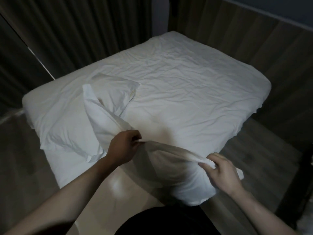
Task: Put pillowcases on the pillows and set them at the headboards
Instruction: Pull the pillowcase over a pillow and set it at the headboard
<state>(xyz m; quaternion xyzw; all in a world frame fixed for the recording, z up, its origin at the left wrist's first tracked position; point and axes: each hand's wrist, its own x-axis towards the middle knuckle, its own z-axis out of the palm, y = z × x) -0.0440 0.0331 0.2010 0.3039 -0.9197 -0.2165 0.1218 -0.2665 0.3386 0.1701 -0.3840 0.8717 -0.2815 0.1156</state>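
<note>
While stretched between both hands, pillowcase (pixel 171 150) hem pinched inside closed left fingers (pixel 133 138) and right fingers (pixel 207 166).

We find no text, label, brand, number or sign that we can read anywhere in this dim view, neither on the white bedding nor on the wood-panelled walls and curtains around the bed.

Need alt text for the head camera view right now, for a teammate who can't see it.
Both hands, left hand and right hand, grip the open edge of a white pillowcase stretched over a pillow at the near edge of a bed. Two more pillows lie on the bed's left side.
</note>
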